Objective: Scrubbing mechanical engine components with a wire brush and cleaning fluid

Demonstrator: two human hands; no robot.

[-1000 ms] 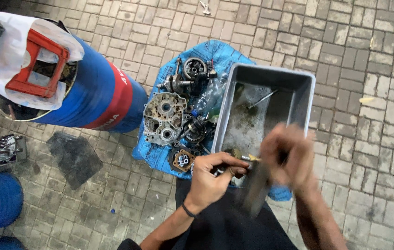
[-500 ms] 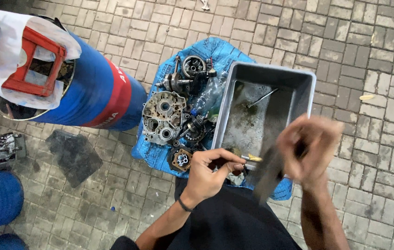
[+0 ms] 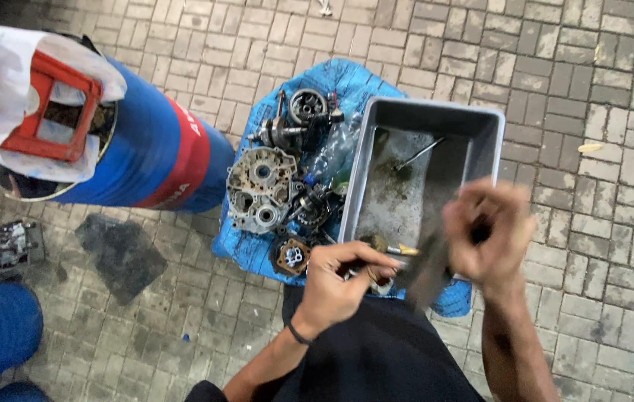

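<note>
At the near edge of the blue tarp (image 3: 346,82) on the brick floor, the left hand (image 3: 335,286) is curled tight round a small metal part (image 3: 380,244) just beside the grey tray (image 3: 425,115) — the right hand (image 3: 488,231), blurred, grips a dark flat tool (image 3: 425,272) over the tray's near rim.

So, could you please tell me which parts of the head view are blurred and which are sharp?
In the head view, the right hand and the dark tool it holds are smeared by motion blur; the left hand, grey tray, engine parts and paving stay sharp under even, soft light.
</note>
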